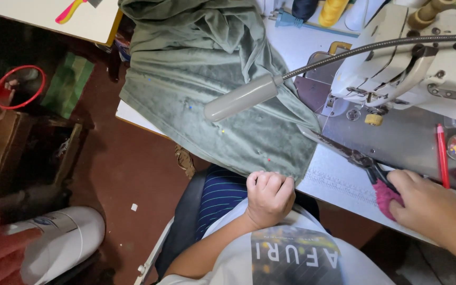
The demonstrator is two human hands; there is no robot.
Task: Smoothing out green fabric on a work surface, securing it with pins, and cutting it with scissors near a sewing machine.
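The cloth (212,79) lies on the table (339,184), left of the sewing machine (418,63), scissors (354,155) between.

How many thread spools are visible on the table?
3, at the table's top edge: a dark spool, a yellow spool beside it, then a white spool. Others may be hidden behind the sewing machine.

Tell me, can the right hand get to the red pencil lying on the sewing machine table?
Probably yes. The right hand lies just beside the red pencil, with only bare table between them. But it is already gripping the scissors by their pink-wrapped handle, so it would likely have to put those down first.
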